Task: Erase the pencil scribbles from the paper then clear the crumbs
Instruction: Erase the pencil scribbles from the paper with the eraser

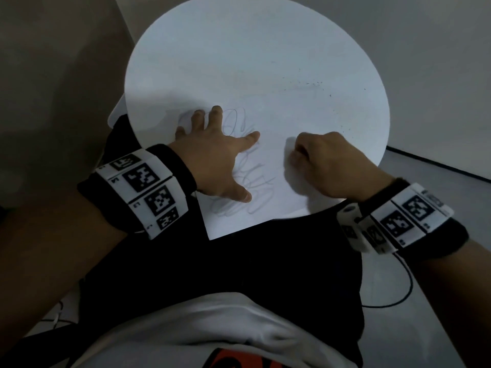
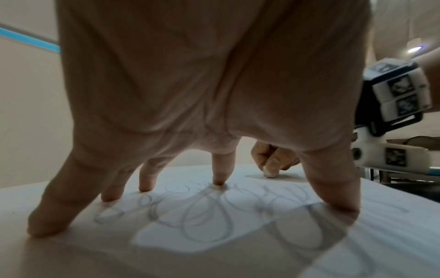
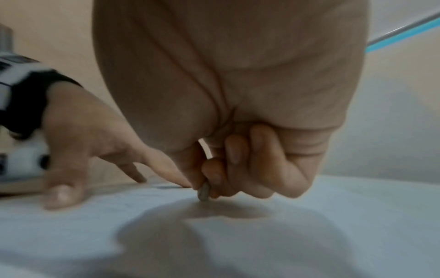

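A white paper (image 1: 281, 205) lies on a round white table (image 1: 239, 35), its near corner hanging over the edge. Grey pencil scribbles (image 1: 255, 181) loop across the paper's left part. My left hand (image 1: 218, 158) is spread over them, its fingertips (image 2: 219, 180) pressing the sheet down. To the right of the scribbles, my right hand (image 1: 303, 155) pinches a small grey-white eraser (image 3: 204, 191) between thumb and fingers, its tip touching the paper. The eraser (image 2: 270, 175) also shows past my left thumb. Dark eraser crumbs (image 1: 310, 85) lie scattered at the far right.
The table stands in a corner between pale walls, with grey floor (image 1: 438, 187) to the right. My lap in dark clothing (image 1: 239, 261) sits just under the near table edge. A thin black cable (image 1: 403, 290) hangs from my right wrist band.
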Action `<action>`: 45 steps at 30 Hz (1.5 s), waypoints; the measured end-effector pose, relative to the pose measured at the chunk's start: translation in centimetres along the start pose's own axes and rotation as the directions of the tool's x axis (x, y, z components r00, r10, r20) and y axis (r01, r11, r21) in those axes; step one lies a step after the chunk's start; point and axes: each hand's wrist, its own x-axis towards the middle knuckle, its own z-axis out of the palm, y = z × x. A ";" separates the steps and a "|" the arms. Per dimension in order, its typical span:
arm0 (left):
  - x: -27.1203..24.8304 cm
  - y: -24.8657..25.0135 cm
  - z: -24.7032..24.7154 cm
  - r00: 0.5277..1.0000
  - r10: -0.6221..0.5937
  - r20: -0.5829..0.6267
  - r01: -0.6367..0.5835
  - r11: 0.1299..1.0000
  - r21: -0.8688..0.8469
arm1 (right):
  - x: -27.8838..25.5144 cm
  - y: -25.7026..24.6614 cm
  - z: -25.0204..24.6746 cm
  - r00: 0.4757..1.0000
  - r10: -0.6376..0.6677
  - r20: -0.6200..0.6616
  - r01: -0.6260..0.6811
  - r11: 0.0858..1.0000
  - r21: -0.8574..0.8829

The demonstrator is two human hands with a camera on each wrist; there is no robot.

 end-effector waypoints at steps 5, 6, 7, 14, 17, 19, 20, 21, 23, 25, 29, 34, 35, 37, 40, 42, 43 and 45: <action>0.1 0.1 0.1 1.000 -0.017 -0.008 0.017 1.000 0.005 | -1.7 -3.3 1.9 0.986 -0.112 0.121 0.109 0.993 0.033; 0.1 0.1 0.1 1.000 -0.019 -0.002 0.019 1.000 -0.001 | -1.4 -3.0 1.5 0.991 -0.092 0.098 0.090 0.996 0.023; 0.0 0.2 0.0 1.000 -0.019 0.004 0.019 1.000 -0.007 | -1.1 -2.5 1.1 0.996 -0.058 0.065 0.058 0.998 0.012; 0.0 0.2 -0.1 1.000 -0.021 -0.001 0.021 1.000 0.002 | -2.1 -3.4 1.9 0.983 -0.112 0.147 0.113 0.994 0.006; 0.1 0.1 -0.2 1.000 -0.027 0.000 0.027 1.000 -0.005 | -1.3 -2.0 1.1 0.998 -0.035 0.061 0.035 0.999 0.003; 0.1 0.1 -0.1 1.000 -0.026 -0.001 0.026 1.000 0.002 | -1.8 -2.8 1.7 0.991 -0.088 0.096 0.089 0.996 -0.007; 0.1 0.1 -0.1 1.000 -0.022 -0.001 0.022 1.000 0.006 | -2.1 -3.3 2.0 0.985 -0.113 0.130 0.115 0.993 -0.001; 0.1 0.0 0.0 1.000 -0.021 -0.002 0.021 1.000 0.008 | -2.2 -3.4 2.2 0.981 -0.119 0.153 0.118 0.993 0.012; 0.1 0.0 -0.1 1.000 -0.026 -0.002 0.026 1.000 0.001 | -1.6 -2.7 1.5 0.988 -0.088 0.130 0.085 0.996 0.030; 0.1 0.1 -0.2 0.999 -0.034 0.003 0.034 0.999 -0.006 | -1.0 -2.0 1.2 0.996 -0.052 0.070 0.052 0.999 0.004; 0.0 0.0 -0.2 0.999 -0.033 0.014 0.033 0.999 -0.001 | -2.1 -3.3 2.0 0.981 -0.128 0.144 0.126 0.992 0.025; 0.1 0.2 -0.3 0.999 -0.049 0.012 0.049 0.999 -0.017 | -0.7 -1.7 1.1 0.994 -0.079 0.072 0.079 0.997 -0.001; 0.1 0.1 -0.3 0.999 -0.047 0.011 0.047 0.999 -0.013 | -1.1 -2.4 1.5 0.989 -0.110 0.097 0.110 0.994 0.009; 0.1 0.0 -0.3 0.999 -0.042 0.008 0.042 0.999 -0.006 | -1.9 -3.3 2.0 0.977 -0.160 0.140 0.156 0.987 0.038; 0.1 0.1 -0.4 0.999 -0.051 0.011 0.052 0.999 -0.018 | -1.2 -2.3 0.9 0.990 -0.087 0.111 0.083 0.996 0.036; 0.1 0.1 -0.4 0.998 -0.055 0.012 0.056 0.998 -0.022 | -1.1 -2.2 0.9 0.994 -0.067 0.087 0.066 0.998 0.013; 0.1 0.1 -0.4 0.999 -0.053 0.010 0.053 0.998 -0.020 | -1.5 -2.7 1.3 0.990 -0.093 0.102 0.093 0.996 0.012; 0.1 0.0 -0.4 0.999 -0.047 0.007 0.047 0.999 -0.013 | -2.2 -3.6 1.9 0.976 -0.154 0.156 0.151 0.988 0.030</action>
